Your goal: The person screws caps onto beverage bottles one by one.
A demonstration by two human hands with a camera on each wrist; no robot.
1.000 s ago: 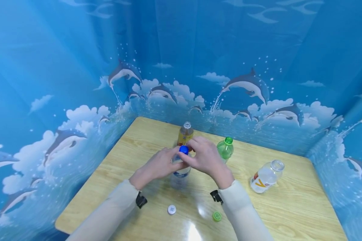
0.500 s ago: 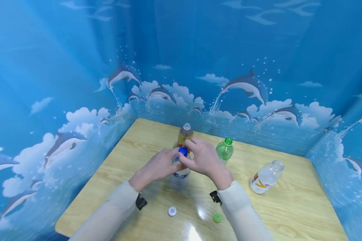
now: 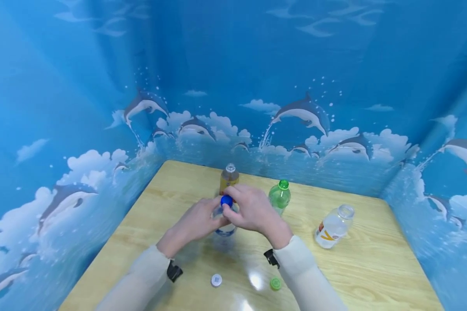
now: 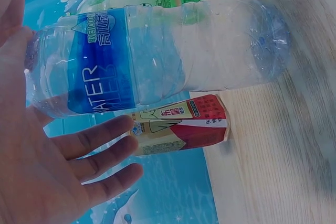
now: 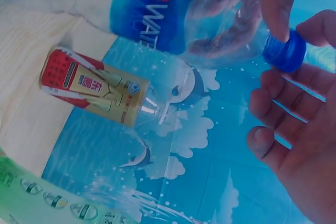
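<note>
A clear water bottle (image 4: 163, 51) with a blue label stands upright on the table, its blue cap (image 3: 226, 201) at the mouth. My left hand (image 3: 196, 221) holds it around the neck with thumb and index finger; its other fingers spread along the side in the left wrist view. With thumb and fingertips, my right hand (image 3: 253, 210) pinches the blue cap, which the right wrist view shows at the neck. Just behind stands an uncapped bottle with a gold and red label (image 5: 94, 85), partly hidden by the hands in the head view.
An uncapped green bottle (image 3: 280, 196) stands right of my right hand. Farther right is an uncapped clear bottle (image 3: 334, 226) with a white label. A white cap (image 3: 216, 280) and a green cap (image 3: 275, 284) lie near the front. Dolphin-print curtains (image 3: 225, 86) border the table.
The head view has shifted, so everything sits a little farther left in it. My right fingers have changed position around the blue cap, while my left hand keeps its hold on the bottle.
</note>
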